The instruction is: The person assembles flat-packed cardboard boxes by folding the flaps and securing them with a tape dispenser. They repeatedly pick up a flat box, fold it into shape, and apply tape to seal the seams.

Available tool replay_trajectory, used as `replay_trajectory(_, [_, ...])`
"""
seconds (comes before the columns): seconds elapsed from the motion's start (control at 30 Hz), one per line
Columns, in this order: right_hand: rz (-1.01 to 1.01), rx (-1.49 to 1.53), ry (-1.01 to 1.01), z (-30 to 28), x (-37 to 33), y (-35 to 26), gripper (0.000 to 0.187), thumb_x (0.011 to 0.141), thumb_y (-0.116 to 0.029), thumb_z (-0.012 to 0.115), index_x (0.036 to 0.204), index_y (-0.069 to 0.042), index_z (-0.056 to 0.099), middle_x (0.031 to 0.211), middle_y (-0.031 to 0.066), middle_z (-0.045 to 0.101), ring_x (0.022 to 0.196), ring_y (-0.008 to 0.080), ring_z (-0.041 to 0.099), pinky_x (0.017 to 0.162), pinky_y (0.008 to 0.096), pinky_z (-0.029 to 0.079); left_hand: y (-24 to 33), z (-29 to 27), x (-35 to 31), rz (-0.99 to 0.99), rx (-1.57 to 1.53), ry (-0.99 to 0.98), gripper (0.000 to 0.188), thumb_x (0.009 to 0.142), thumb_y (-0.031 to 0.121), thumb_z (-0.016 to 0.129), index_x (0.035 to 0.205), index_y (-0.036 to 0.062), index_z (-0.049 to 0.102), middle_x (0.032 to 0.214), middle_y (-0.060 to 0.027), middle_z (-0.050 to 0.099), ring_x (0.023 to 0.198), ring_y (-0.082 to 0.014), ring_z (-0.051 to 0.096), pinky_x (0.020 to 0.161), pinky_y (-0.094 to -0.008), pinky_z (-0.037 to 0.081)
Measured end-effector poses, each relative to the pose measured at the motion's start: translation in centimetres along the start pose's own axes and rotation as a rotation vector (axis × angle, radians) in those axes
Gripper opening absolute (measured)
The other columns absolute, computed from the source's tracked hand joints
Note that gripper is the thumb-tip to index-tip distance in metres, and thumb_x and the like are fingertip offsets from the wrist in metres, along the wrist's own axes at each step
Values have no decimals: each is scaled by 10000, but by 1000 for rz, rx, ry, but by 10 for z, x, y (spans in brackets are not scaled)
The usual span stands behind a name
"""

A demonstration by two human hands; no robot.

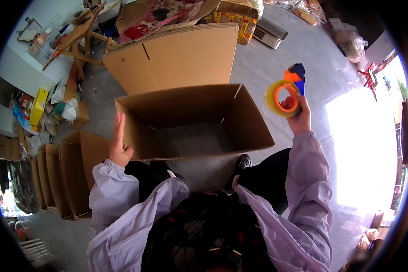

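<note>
An opened-out cardboard box (249, 124) stands in front of me, and the grey floor shows through it. My left hand (119, 144) rests flat against the box's left side, fingers straight and pointing away from me. To the right of the box, in the air, my right hand (300, 117) grips a tape dispenser (296, 77) with orange and blue parts. On it sits a wide roll of yellowish tape (272, 100) with an orange core, and my fingertips show through the core's opening.
Flat cardboard sheets (181, 56) lean upright just beyond the box. Several opened boxes (72, 174) stand in a row at my left. Farther off are a wooden trestle table (79, 36), a yellow carton (245, 27) and plastic-wrapped bundles (349, 43). Bright sunlight falls on the floor at right.
</note>
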State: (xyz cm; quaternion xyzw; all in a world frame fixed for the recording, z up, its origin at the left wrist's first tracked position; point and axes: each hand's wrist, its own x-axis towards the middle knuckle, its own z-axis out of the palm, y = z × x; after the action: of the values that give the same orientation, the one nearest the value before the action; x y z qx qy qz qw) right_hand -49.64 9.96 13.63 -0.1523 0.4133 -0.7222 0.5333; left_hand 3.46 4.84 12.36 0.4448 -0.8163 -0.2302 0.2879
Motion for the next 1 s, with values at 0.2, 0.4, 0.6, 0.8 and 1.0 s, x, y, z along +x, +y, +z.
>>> replay_trajectory(0.2, [115,17,-255,3,-16,51,236,870,-243,572,956,-25,543,717,44,455,739,191,509,882,386,466,-16,19,13,-470,-505,38,973,687,-137,423,1541,101,21,1556,-153,254,1314,-193,413,942,-249,416])
replay_trajectory(0.4, [-108,-360,-320,45,-25,68,587,802,-90,710,1305,-53,408,1079,67,585,955,144,583,860,295,479,-6,34,33,-138,-181,-481,950,756,13,579,1540,125,54,1591,-169,93,1464,-303,126,1160,-332,173])
replay_trajectory(0.6, [25,-691,-454,39,-12,120,725,738,-174,798,1324,-60,386,1118,79,556,1053,181,543,931,321,435,4,74,56,-127,286,-1258,824,891,608,473,1491,81,269,1561,-233,119,1438,-395,156,1168,-433,186])
replay_trajectory(0.8, [-20,-1365,-654,23,-1,136,723,699,-316,816,1265,-63,443,1049,169,641,1026,287,638,914,348,473,38,26,52,-16,43,-1373,643,874,548,612,1412,229,463,1499,-306,246,1406,-411,251,1143,-379,238])
replay_trajectory(1.0, [81,-854,-560,81,-13,85,736,698,-115,802,1329,-52,427,1118,40,568,1031,147,563,718,257,505,-17,37,88,-350,38,-1194,441,761,434,758,1081,132,721,1123,-53,684,1049,-235,614,907,-358,473])
